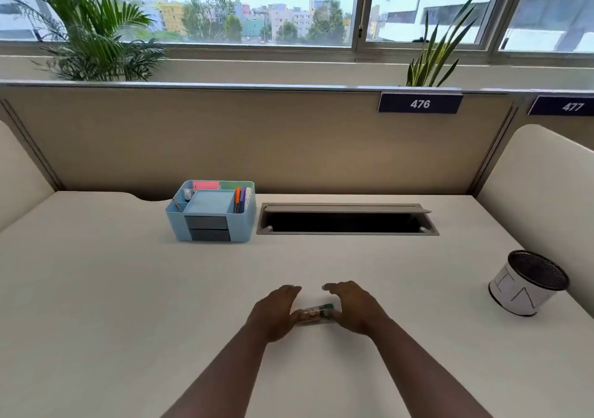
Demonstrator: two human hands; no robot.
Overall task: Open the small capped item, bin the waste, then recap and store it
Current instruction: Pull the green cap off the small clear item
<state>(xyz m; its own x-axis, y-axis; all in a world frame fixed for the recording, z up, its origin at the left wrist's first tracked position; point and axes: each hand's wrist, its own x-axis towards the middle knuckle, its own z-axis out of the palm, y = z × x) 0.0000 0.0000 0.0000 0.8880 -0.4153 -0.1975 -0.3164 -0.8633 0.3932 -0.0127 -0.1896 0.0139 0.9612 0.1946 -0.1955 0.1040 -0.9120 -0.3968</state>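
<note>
A small clear capped item with a green end and brownish bits inside lies between my two hands near the front of the white desk. My left hand touches its left end with the thumb, fingers stretched forward. At its right end is my right hand, fingers also extended. Both hands seem to pinch the item at its ends; the grip itself is partly hidden. A black mesh bin wrapped in white paper stands at the right. A blue desk organiser stands at the back.
The organiser holds coloured pens, sticky notes and two grey drawers. An open cable tray is sunk into the desk to its right. Beige partition walls enclose the desk on three sides; cushioned dividers stand left and right.
</note>
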